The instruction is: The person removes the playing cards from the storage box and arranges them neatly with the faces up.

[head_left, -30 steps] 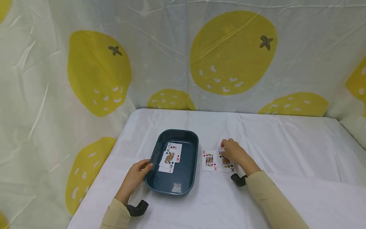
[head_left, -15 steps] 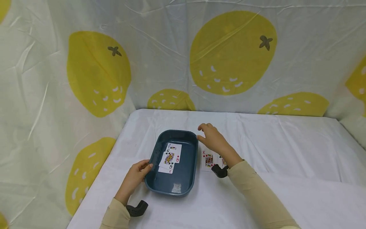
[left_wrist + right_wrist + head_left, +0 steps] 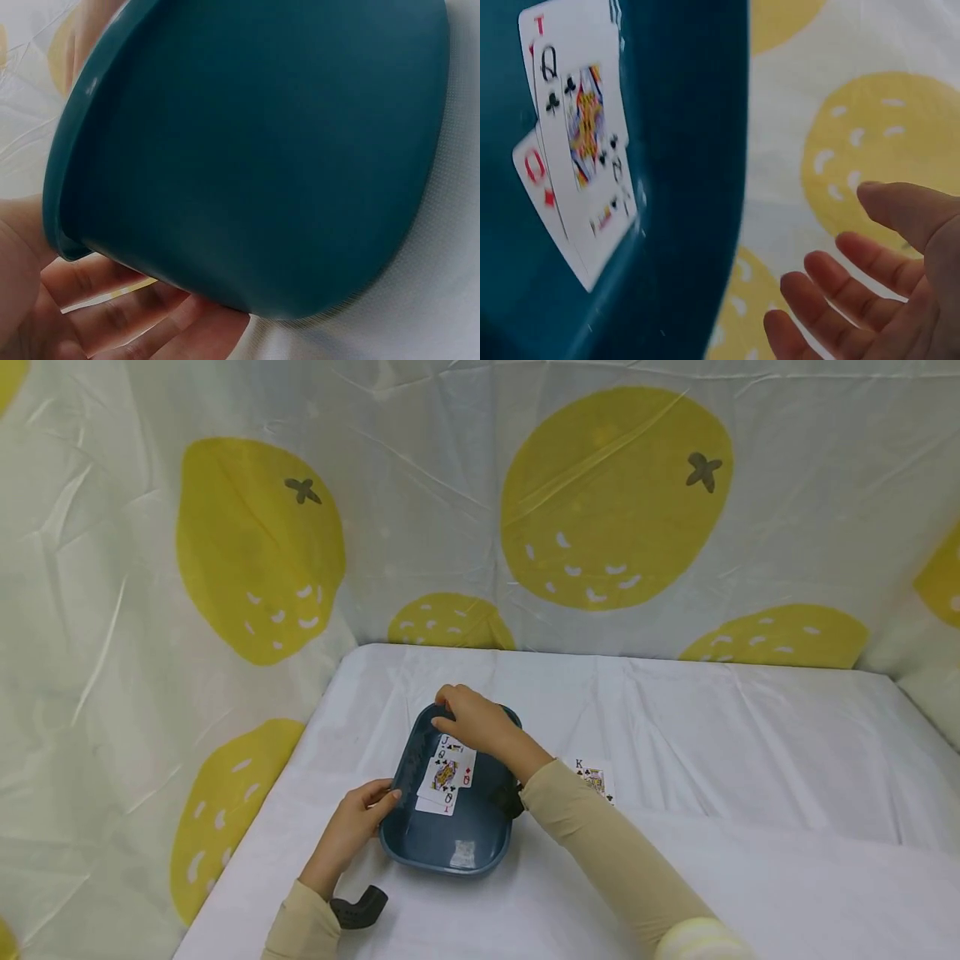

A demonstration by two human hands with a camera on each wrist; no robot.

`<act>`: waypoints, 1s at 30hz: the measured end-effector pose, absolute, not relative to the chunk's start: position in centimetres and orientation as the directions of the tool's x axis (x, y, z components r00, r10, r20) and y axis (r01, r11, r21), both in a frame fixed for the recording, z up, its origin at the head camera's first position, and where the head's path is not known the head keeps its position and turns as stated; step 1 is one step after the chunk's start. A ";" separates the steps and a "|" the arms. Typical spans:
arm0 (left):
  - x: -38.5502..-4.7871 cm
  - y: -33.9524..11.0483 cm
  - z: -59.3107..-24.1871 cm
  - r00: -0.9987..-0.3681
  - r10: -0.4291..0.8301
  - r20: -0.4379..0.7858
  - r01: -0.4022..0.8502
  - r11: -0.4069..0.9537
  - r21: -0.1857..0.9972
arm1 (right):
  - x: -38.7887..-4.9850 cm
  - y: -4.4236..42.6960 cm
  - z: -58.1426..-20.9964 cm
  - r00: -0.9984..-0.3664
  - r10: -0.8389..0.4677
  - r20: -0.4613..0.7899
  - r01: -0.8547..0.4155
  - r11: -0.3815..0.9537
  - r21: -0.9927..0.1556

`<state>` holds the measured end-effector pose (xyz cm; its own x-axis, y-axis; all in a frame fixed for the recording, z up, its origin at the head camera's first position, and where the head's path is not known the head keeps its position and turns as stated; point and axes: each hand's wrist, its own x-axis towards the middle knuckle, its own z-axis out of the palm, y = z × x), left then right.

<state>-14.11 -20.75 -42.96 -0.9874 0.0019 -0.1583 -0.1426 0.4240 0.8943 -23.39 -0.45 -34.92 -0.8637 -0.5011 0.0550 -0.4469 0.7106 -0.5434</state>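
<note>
My left hand [image 3: 351, 827] grips the left rim of a dark blue plastic tray [image 3: 435, 845], thumb over the edge; the left wrist view shows its fingers [image 3: 124, 319] under the outer wall. Several overlapping playing cards lie inside the tray, a queen of clubs [image 3: 445, 774] on top and a red queen [image 3: 536, 172] partly beneath it. Over the tray's far end hovers my right hand [image 3: 480, 724]; in the right wrist view its fingers are spread and hold nothing. A king of clubs [image 3: 595, 777] lies face up on the table, partly covered by my right sleeve.
A white cloth [image 3: 750, 743] covers the table. Behind it hangs a white curtain with yellow lemons [image 3: 615, 497]. Black wrist cameras sit on both wrists, the left camera [image 3: 362, 907] low beside the tray.
My right hand has moved left from above the kings to the tray's far end. Its forearm now hides the king of diamonds. The left hand and the tray have stayed put.
</note>
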 end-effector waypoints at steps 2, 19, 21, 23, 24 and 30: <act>-14.2 -20.8 -42.9 -0.989 0.007 -0.148 -0.131 0.428 0.894 | -23.4 -1.3 -35.5 -0.859 -0.511 0.036 -0.441 0.703 -0.558; -14.1 -20.9 -42.8 -0.991 0.026 -0.134 -0.109 0.442 0.890 | -22.6 -4.1 -41.0 -0.878 -0.414 -0.241 -0.341 0.893 -0.293; -14.1 -20.9 -42.8 -0.990 0.024 -0.139 -0.115 0.438 0.892 | -22.5 -4.2 -41.1 -0.887 -0.401 -0.229 -0.338 0.902 -0.270; -14.1 -20.9 -42.8 -0.989 0.016 -0.148 -0.126 0.436 0.891 | -22.5 -4.2 -41.3 -0.893 -0.395 -0.218 -0.337 0.905 -0.259; -14.1 -20.9 -42.8 -0.988 0.013 -0.152 -0.132 0.437 0.890 | -22.5 -4.2 -41.3 -0.895 -0.390 -0.218 -0.331 0.907 -0.260; -14.3 -20.9 -42.9 -0.988 0.003 -0.157 -0.140 0.443 0.885 | -22.6 -4.0 -41.3 -0.917 -0.348 -0.194 -0.291 0.918 -0.270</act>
